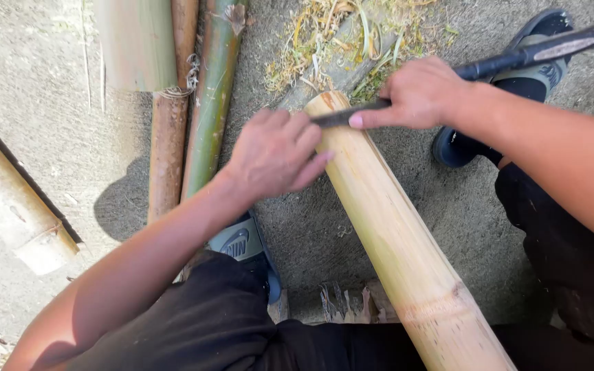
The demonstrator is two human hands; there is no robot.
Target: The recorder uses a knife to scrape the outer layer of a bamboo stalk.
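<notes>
The bamboo pole [393,227] lies on the ground between the person's knees, long axis running from the lap up and left to its cut far end. The right hand [417,93] is clamped on a knife [517,58] laid across that far end, handle pointing right. The left hand [273,154] rests on the pole's left flank just below the blade, fingers curled against it; its grip is loose contact, not a full clasp.

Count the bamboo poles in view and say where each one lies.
5, perhaps more out of frame: the pale pole under both hands; a green pole and a brown pole side by side upper left; a thick pale pole at top; another pale pole at far left.
</notes>
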